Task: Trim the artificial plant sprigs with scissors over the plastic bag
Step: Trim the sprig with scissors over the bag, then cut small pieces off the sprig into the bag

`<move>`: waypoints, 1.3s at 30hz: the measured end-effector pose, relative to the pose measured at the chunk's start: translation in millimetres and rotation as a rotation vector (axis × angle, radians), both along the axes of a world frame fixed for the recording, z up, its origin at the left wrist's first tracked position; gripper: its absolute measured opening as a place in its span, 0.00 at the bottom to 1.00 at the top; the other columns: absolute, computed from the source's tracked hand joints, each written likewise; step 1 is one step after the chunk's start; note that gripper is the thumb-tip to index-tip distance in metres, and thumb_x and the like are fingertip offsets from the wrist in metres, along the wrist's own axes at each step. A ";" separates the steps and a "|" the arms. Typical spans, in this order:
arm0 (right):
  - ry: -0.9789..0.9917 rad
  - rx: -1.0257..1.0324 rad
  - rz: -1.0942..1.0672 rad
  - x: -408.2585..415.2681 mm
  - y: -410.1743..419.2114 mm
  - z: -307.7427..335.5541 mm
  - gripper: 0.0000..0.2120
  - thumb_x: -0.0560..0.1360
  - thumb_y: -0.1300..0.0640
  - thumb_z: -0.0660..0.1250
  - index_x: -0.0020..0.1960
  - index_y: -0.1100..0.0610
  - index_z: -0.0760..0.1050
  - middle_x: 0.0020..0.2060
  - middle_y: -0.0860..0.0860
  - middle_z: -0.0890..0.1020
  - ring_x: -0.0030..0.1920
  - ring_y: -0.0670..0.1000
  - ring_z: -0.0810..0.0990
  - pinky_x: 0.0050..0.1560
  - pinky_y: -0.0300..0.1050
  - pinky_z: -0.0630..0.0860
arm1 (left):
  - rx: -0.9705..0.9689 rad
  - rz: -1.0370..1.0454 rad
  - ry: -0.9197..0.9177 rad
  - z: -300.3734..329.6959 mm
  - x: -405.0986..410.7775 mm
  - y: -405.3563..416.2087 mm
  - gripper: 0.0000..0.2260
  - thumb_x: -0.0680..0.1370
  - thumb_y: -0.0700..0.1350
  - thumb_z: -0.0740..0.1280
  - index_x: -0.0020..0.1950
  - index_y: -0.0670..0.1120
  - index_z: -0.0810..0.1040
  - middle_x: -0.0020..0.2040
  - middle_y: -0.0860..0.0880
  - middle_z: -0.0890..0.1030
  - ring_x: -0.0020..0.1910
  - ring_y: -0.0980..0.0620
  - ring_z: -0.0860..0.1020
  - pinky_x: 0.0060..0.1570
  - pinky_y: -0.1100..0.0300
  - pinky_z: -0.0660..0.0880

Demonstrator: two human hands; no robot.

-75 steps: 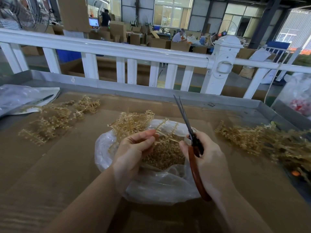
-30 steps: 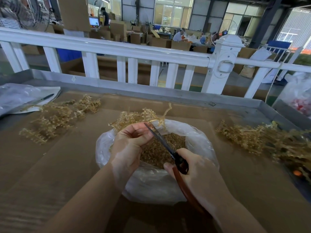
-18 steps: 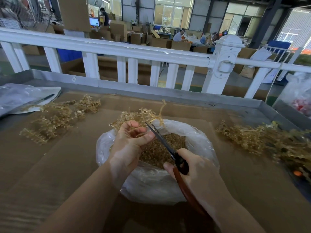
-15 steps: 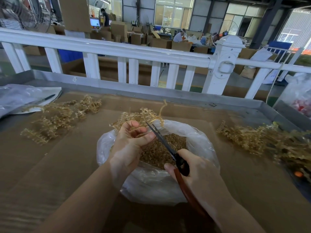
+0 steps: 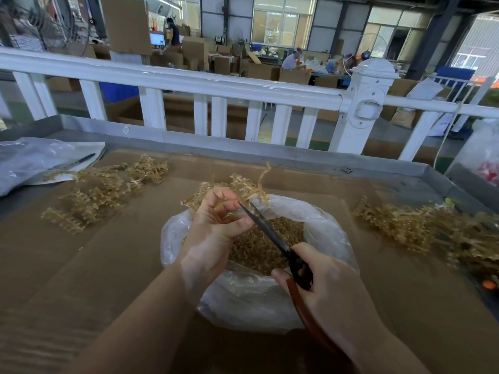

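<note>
On the cardboard table (image 5: 81, 265) sits the plastic bag (image 5: 329, 233); above it the left hand (image 5: 216, 228) curls around a sprig (image 5: 243, 184), and the right hand (image 5: 332, 287) grips scissors (image 5: 270, 233), blades slightly parted at the stem

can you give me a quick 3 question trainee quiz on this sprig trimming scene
1. True or false: the scissors are in the left hand.
2. Multiple choice: the cut bits collect in A) a cardboard box, B) the plastic bag, C) a metal bucket.
3. Fill in: the scissor blade tips point at the ____ held by the left hand's fingers.

Key:
1. False; the right hand holds them.
2. B
3. sprig
</note>
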State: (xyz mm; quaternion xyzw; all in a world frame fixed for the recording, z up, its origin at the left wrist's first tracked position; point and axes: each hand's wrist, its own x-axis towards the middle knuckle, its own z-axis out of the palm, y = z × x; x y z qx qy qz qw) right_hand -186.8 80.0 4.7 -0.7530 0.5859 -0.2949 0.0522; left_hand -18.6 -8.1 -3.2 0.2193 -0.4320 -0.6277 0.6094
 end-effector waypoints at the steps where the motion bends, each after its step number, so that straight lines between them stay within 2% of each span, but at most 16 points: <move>1: 0.008 -0.004 0.002 -0.5 0.3 0.0 0.10 0.73 0.40 0.66 0.41 0.44 0.69 0.27 0.40 0.69 0.36 0.40 0.74 0.37 0.31 0.68 | -0.004 -0.007 -0.009 0.2 0.6 0.3 0.18 0.62 0.28 0.67 0.45 0.46 0.75 0.38 0.50 0.79 0.39 0.54 0.79 0.42 0.63 0.78; 5: 0.027 -0.022 0.002 -3.1 2.6 -0.5 0.08 0.72 0.43 0.69 0.42 0.43 0.70 0.27 0.38 0.70 0.38 0.38 0.74 0.40 0.28 0.68 | 0.059 -0.010 -0.028 -0.2 2.8 0.8 0.20 0.62 0.29 0.67 0.46 0.48 0.84 0.44 0.51 0.82 0.41 0.53 0.79 0.44 0.62 0.78; 8: 0.022 -0.033 0.005 -5.5 4.9 -1.6 0.09 0.72 0.46 0.71 0.41 0.43 0.70 0.26 0.37 0.69 0.41 0.35 0.74 0.39 0.25 0.67 | 0.135 -0.028 0.046 1.5 2.8 0.2 0.17 0.62 0.31 0.67 0.45 0.46 0.86 0.43 0.49 0.84 0.40 0.53 0.82 0.41 0.63 0.79; 11: 0.009 -0.031 0.008 -9.0 6.8 -2.1 0.09 0.72 0.47 0.71 0.41 0.43 0.71 0.27 0.37 0.69 0.38 0.38 0.75 0.38 0.28 0.68 | 0.266 0.049 0.134 5.3 2.6 -3.0 0.09 0.65 0.35 0.68 0.41 0.42 0.85 0.39 0.45 0.84 0.37 0.53 0.82 0.37 0.63 0.80; 13: -0.008 -0.020 0.014 -10.8 8.3 -1.4 0.07 0.72 0.46 0.71 0.41 0.44 0.73 0.27 0.38 0.71 0.36 0.40 0.75 0.35 0.29 0.68 | 0.341 0.138 0.150 6.0 1.8 -4.5 0.06 0.68 0.33 0.68 0.41 0.40 0.82 0.36 0.45 0.82 0.34 0.54 0.81 0.35 0.65 0.80; 15: -0.052 0.000 0.020 -11.5 9.6 0.2 0.07 0.72 0.46 0.70 0.40 0.46 0.73 0.27 0.40 0.72 0.34 0.41 0.74 0.34 0.31 0.67 | 0.379 0.200 0.139 4.6 0.9 -4.4 0.09 0.71 0.28 0.66 0.43 0.42 0.78 0.34 0.47 0.80 0.32 0.54 0.81 0.34 0.65 0.80; 18: -0.173 0.049 0.048 -11.4 10.8 3.6 0.09 0.72 0.49 0.72 0.39 0.50 0.73 0.28 0.45 0.73 0.30 0.45 0.73 0.31 0.33 0.65 | 0.387 0.199 0.135 1.7 1.1 -4.1 0.14 0.71 0.26 0.64 0.49 0.43 0.77 0.33 0.48 0.78 0.34 0.52 0.80 0.36 0.62 0.81; 21: -0.208 0.048 0.040 -7.7 7.8 7.6 0.10 0.72 0.47 0.70 0.40 0.51 0.73 0.31 0.49 0.75 0.31 0.46 0.73 0.31 0.36 0.66 | 0.383 0.131 0.112 0.9 0.2 -4.1 0.10 0.70 0.29 0.65 0.47 0.40 0.79 0.34 0.46 0.80 0.34 0.51 0.81 0.39 0.59 0.82; 24: -0.235 0.069 0.004 1.0 0.1 9.8 0.11 0.72 0.44 0.68 0.40 0.50 0.73 0.31 0.47 0.76 0.32 0.45 0.74 0.33 0.36 0.66 | 0.383 0.090 0.059 1.4 -6.1 -2.3 0.05 0.68 0.36 0.68 0.43 0.39 0.78 0.33 0.45 0.81 0.33 0.51 0.82 0.36 0.61 0.81; 28: -0.223 0.110 -0.042 13.3 -11.4 9.3 0.13 0.73 0.41 0.65 0.40 0.49 0.71 0.31 0.46 0.75 0.36 0.41 0.74 0.35 0.34 0.68 | 0.435 0.083 0.003 3.5 -16.5 2.4 0.01 0.68 0.37 0.69 0.38 0.41 0.78 0.30 0.47 0.79 0.28 0.54 0.79 0.32 0.64 0.79; 30: -0.209 0.122 -0.077 17.2 -14.9 7.8 0.15 0.74 0.40 0.64 0.38 0.49 0.68 0.29 0.47 0.73 0.37 0.39 0.73 0.36 0.33 0.68 | 0.463 0.095 -0.025 3.1 -18.5 3.1 0.04 0.71 0.36 0.69 0.37 0.43 0.79 0.28 0.50 0.78 0.26 0.56 0.76 0.30 0.65 0.76; 33: -0.200 0.150 -0.099 20.2 -16.3 4.2 0.16 0.74 0.40 0.63 0.36 0.47 0.65 0.28 0.46 0.72 0.38 0.35 0.73 0.37 0.30 0.68 | 0.508 0.087 0.005 2.6 -18.8 2.3 0.07 0.74 0.35 0.66 0.37 0.44 0.79 0.28 0.50 0.79 0.30 0.54 0.74 0.38 0.62 0.72; 37: -0.167 0.188 -0.117 20.8 -15.5 -0.7 0.16 0.74 0.38 0.61 0.37 0.47 0.64 0.29 0.46 0.73 0.33 0.41 0.74 0.33 0.34 0.66 | 0.566 0.050 0.056 1.8 -17.7 1.3 0.07 0.76 0.36 0.64 0.41 0.44 0.78 0.30 0.50 0.78 0.28 0.56 0.74 0.37 0.63 0.71; 39: -0.139 0.186 -0.110 20.8 -14.8 -2.7 0.16 0.74 0.36 0.60 0.37 0.46 0.63 0.29 0.45 0.73 0.33 0.42 0.74 0.33 0.35 0.65 | 0.585 0.034 0.069 1.7 -16.8 0.9 0.06 0.77 0.36 0.64 0.43 0.44 0.78 0.35 0.48 0.78 0.33 0.54 0.75 0.40 0.61 0.72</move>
